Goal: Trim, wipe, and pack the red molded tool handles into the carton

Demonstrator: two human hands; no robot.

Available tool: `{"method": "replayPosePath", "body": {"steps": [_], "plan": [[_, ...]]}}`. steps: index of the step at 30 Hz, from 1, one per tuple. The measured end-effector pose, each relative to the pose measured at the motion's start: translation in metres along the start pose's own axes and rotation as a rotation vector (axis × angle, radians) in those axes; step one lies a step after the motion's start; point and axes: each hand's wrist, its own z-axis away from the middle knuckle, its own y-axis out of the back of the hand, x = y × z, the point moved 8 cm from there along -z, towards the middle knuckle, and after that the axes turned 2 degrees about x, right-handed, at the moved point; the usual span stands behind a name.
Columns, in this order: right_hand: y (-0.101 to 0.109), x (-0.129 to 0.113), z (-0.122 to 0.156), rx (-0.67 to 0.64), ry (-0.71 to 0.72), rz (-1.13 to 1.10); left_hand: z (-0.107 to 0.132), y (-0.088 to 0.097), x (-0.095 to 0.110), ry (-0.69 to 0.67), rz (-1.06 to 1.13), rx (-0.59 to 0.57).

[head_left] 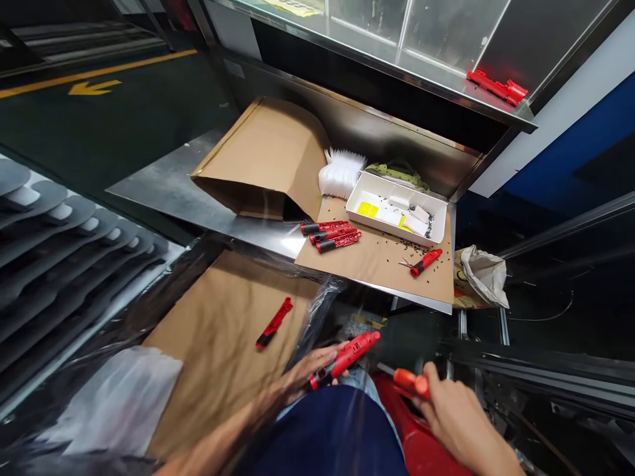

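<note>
steel shelf (163, 198) covered in brown kraft paper (377, 261) carries a white tray (397, 206), red tool housings (330, 236) and scattered small black screws (417, 246); a yellow floor arrow (94, 87) lies beyond. left hand (310, 373) grips a red housing (346, 357) above the lap; right hand (456, 416) closes around an orange screwdriver handle (411, 383).

Tray (381, 223) on kraft paper (367, 264) — casings (330, 237) before it.

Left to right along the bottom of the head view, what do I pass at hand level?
White sheet, loose red plastic casing, left hand, held red plastic casing, orange-handled tool, right hand.
</note>
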Motion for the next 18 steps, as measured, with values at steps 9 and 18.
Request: {"method": "replayPosePath", "body": {"steps": [9, 18], "plan": [[-0.005, -0.012, -0.011, -0.022, -0.024, -0.019, 0.005, 0.002, 0.014, 0.017, 0.263, 0.056], [-0.046, 0.019, -0.046, 0.093, 0.071, -0.448, 0.015, 0.084, 0.019, -0.207, 0.0, 0.415]]}}
